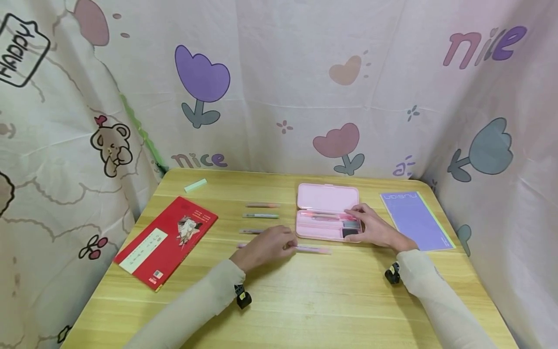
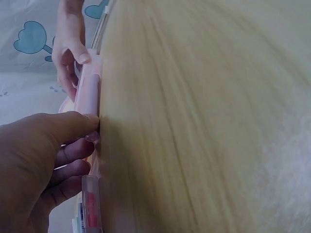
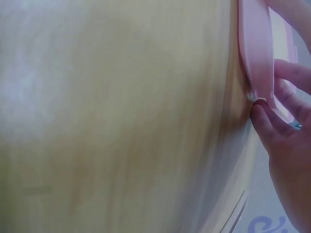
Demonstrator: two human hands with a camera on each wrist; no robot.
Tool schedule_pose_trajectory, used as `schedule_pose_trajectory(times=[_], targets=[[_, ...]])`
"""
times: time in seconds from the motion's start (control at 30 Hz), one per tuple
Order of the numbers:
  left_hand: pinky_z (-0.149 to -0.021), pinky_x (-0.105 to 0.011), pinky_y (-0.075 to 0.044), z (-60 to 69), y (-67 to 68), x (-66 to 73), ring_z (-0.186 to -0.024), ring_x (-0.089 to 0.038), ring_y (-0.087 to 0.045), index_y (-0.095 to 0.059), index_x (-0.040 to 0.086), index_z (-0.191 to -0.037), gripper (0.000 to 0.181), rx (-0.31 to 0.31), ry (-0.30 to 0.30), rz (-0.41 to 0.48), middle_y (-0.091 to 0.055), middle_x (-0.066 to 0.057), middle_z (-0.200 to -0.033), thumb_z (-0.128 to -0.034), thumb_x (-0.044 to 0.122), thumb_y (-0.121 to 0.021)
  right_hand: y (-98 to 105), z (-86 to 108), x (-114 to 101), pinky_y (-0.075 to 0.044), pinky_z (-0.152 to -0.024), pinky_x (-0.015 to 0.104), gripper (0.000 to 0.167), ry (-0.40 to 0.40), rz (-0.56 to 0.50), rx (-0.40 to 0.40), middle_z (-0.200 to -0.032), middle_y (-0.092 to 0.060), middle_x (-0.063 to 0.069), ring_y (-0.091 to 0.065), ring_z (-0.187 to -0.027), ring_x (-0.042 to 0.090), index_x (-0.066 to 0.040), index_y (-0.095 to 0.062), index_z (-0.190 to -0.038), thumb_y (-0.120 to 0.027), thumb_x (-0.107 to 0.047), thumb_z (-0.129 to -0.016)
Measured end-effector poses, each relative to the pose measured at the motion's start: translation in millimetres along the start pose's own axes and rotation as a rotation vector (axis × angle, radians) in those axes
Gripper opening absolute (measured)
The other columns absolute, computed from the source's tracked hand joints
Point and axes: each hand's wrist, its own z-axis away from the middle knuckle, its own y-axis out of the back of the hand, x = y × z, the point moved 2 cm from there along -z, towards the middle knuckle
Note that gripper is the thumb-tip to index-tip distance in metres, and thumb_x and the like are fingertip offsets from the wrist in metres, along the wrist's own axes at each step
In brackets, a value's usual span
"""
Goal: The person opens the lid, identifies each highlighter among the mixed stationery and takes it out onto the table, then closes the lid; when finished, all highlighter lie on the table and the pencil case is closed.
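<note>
Thumb and fingers of my left hand (image 1: 268, 248) (image 2: 43, 155) pinch one end of a light pink pen (image 1: 315, 249) (image 2: 94, 92) that lies low over the table in front of the pencil case. The pink pencil case (image 1: 328, 198) (image 3: 257, 48) lies with its lid up and back; pens and dark and grey blocks show inside. My right hand (image 1: 377, 230) (image 3: 286, 126) grips the case's right end, thumb at the front corner. Left of the case lie an orange-tipped pen (image 1: 263, 205), a green one (image 1: 261, 216) and a grey one (image 1: 252, 231). Another pen's end (image 1: 241, 245) shows behind my left hand.
On the left of the wooden table (image 1: 305, 300) lie a red booklet (image 1: 174, 237) and a pale green stick (image 1: 195, 185). A purple notebook (image 1: 416, 220) is at the right. Printed curtains stand behind and at both sides.
</note>
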Motion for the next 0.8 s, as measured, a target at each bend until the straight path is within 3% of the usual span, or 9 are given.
schedule_pose_trajectory(times=[0.13, 0.33, 0.8], targets=[[-0.084, -0.023, -0.055, 0.3, -6.2, -3.3, -0.091, -0.006, -0.061, -0.08, 0.019, -0.1, 0.01, -0.016, -0.009, -0.042, -0.072, 0.009, -0.099, -0.1056, 0.025, -0.074, -0.5, -0.1, -0.2, -0.039, -0.122, 0.064, 0.097, 0.001, -0.001, -0.003, -0.152, -0.046, 0.018, -0.045, -0.14, 0.037, -0.005, -0.052, -0.161, -0.092, -0.052, -0.085], [-0.082, -0.022, -0.053, -1.4, -7.0, -4.9, -0.09, -0.005, -0.058, -0.079, 0.018, -0.1, 0.01, -0.022, -0.025, -0.036, -0.071, 0.009, -0.097, -0.1042, 0.027, -0.076, -0.5, 0.2, -0.1, -0.039, -0.121, 0.065, 0.097, -0.004, 0.004, 0.007, -0.152, -0.046, 0.018, -0.045, -0.14, 0.038, -0.005, -0.054, -0.16, -0.092, -0.052, -0.085], [-0.095, -0.026, -0.057, -1.9, -3.6, -5.7, -0.101, -0.008, -0.065, -0.079, 0.018, -0.105, 0.018, -0.047, -0.016, -0.025, -0.074, 0.008, -0.106, -0.1023, 0.036, -0.078, -0.5, 0.0, 1.1, -0.038, -0.123, 0.065, 0.098, -0.011, 0.006, -0.002, -0.152, -0.046, 0.019, -0.044, -0.141, 0.039, -0.005, -0.053, -0.16, -0.092, -0.053, -0.085]])
